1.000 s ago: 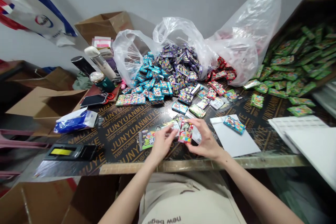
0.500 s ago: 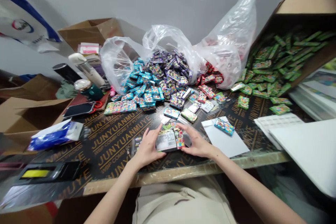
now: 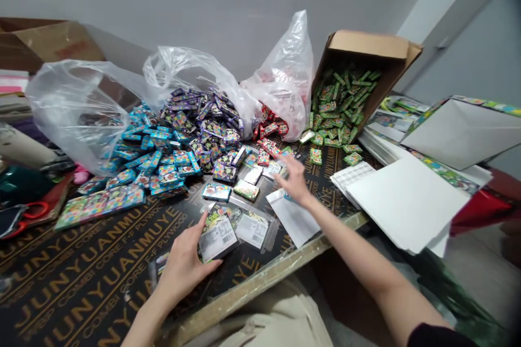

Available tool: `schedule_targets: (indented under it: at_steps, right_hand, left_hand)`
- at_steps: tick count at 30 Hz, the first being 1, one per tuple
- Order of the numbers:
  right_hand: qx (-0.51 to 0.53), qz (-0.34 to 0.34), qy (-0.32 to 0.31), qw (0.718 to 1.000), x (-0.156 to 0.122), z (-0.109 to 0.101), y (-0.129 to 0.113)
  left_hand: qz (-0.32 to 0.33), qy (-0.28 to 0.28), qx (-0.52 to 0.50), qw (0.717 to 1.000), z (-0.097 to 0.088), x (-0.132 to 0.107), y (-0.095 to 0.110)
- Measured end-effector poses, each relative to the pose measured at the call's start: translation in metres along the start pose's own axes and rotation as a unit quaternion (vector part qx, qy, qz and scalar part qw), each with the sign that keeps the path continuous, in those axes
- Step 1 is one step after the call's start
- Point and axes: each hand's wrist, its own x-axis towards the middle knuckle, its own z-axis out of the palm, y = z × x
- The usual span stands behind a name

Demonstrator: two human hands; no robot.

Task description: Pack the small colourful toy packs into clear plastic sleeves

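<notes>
Hands: apart | Left hand (image 3: pixel 183 263): spread at barcoded packet (image 3: pixel 220 237) | Right hand (image 3: pixel 295 179): gone from beside it, at white sheet's (image 3: pixel 293 223) far end (grip blurred, cannot tell) | Packet handling: apparently one-handed now

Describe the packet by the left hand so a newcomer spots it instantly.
On the black tabletop with gold lettering, find the left hand near the front edge. The pale-labelled packet lies between its thumb and index finger. The neighbouring packet to the right also shows a pale label but lies farther from that hand.
</notes>
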Motion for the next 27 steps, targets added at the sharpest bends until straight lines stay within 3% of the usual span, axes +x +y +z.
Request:
schedule_targets:
  at_steps: [2,4,7,10,12,13,14,16,18,20,22,24,26,27]
  right_hand:
    - [-0.107,0.108,0.023,0.988,0.034,-0.019,0.057]
    - [-0.139,0.184,-0.026,0.973,0.058,-0.039,0.107]
    - [-0.108,0.202,-0.096,0.969,0.071,-0.060,0.145]
    - [-0.075,0.180,-0.098,0.976,0.066,-0.064,0.133]
    - [0.038,0.140,-0.117,0.983,0.054,-0.056,0.098]
    - [0.145,0.114,-0.140,0.973,0.044,-0.049,0.076]
    - [0.287,0.090,-0.191,0.934,0.032,-0.041,0.050]
    - [0.497,0.103,-0.304,0.806,0.002,-0.025,-0.002]
    - [0.602,0.161,-0.398,0.673,-0.028,-0.014,-0.048]
    - [0.648,0.217,-0.440,0.582,-0.049,-0.007,-0.081]
    - [0.670,0.255,-0.467,0.518,-0.060,-0.004,-0.098]
    - [0.676,0.272,-0.500,0.468,-0.061,-0.002,-0.105]
    - [0.666,0.277,-0.528,0.447,-0.060,0.000,-0.106]
    - [0.657,0.276,-0.535,0.453,-0.060,0.002,-0.106]
  left_hand:
    - [0.006,-0.041,0.011,0.999,0.000,-0.005,-0.009]
    - [0.010,-0.064,0.017,0.998,0.000,-0.011,-0.019]
    - [0.015,-0.054,0.017,0.998,-0.002,-0.015,-0.031]
    - [0.014,-0.022,-0.021,0.999,-0.009,-0.013,-0.024]
    - [-0.004,0.002,-0.084,0.996,-0.017,-0.008,-0.004]
    - [-0.016,0.013,-0.121,0.992,-0.020,-0.005,0.009]
    - [-0.028,0.023,-0.156,0.987,-0.023,0.000,0.023]
    - [-0.046,0.039,-0.236,0.970,-0.024,0.010,0.051]
    - [-0.077,0.031,-0.347,0.934,-0.022,0.019,0.071]
    - [-0.121,0.013,-0.464,0.877,-0.018,0.022,0.081]
    - [-0.160,0.022,-0.525,0.836,-0.016,0.020,0.083]
    - [-0.191,0.052,-0.532,0.823,-0.016,0.014,0.080]
    - [-0.211,0.054,-0.544,0.811,-0.017,0.008,0.077]
    - [-0.221,0.041,-0.562,0.796,-0.016,0.006,0.076]
